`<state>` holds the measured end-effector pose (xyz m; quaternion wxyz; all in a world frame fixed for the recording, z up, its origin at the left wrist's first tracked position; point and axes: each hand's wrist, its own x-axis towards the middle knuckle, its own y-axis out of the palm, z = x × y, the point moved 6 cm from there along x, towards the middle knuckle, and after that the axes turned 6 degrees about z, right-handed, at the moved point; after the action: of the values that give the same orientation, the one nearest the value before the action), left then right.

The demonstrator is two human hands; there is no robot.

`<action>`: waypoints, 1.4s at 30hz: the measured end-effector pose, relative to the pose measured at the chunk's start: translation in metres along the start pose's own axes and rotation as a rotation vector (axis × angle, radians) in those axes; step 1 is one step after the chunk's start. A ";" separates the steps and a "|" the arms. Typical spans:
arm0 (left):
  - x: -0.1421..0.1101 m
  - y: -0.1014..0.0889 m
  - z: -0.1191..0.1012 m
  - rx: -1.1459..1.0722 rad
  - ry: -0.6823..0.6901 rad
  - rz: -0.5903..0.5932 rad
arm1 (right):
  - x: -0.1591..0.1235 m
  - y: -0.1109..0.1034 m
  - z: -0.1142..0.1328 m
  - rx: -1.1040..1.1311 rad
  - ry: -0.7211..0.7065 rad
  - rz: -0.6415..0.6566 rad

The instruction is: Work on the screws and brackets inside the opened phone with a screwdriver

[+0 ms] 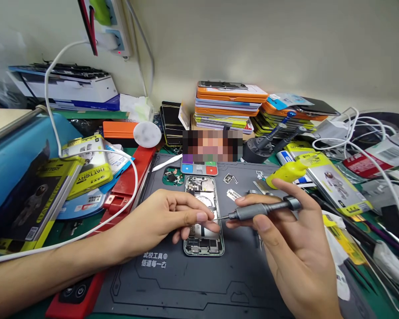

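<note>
A grey precision screwdriver [252, 212] lies nearly level in my right hand [295, 252], its shaft pointing left. Thumb and fingers of that hand are around the handle, and the cap end rests near the raised index finger. My left hand [176, 217] is closed in a pinch right at the screwdriver's tip; whatever it pinches is too small or hidden to make out. Below both hands an opened phone [204, 246] lies on the dark work mat [186, 288], its inner parts exposed. My left fingers cover part of its middle.
A razor blade [233, 195], small metal parts [230, 178] and a circuit board [173, 176] lie around the phone. Behind right stand a screwdriver holder [255, 150] and a yellow bottle [287, 172]. Battery packages [40, 199] are at left. A white cable [134, 177] loops over the left side.
</note>
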<state>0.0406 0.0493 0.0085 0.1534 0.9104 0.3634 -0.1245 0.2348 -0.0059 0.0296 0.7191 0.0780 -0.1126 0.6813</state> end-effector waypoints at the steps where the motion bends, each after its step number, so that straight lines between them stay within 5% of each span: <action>1: 0.000 0.000 0.001 -0.012 -0.004 0.002 | -0.001 0.001 0.000 0.008 0.024 -0.007; 26: -0.002 -0.001 0.003 -0.056 -0.010 -0.017 | -0.004 0.007 0.001 0.007 0.026 -0.047; 42: -0.001 0.000 0.002 -0.106 0.000 0.014 | -0.002 0.004 -0.014 0.168 0.157 -0.049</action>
<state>0.0397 0.0484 0.0071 0.2024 0.9035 0.3633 -0.1039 0.2316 -0.0038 0.0160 0.7332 0.0871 0.0037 0.6744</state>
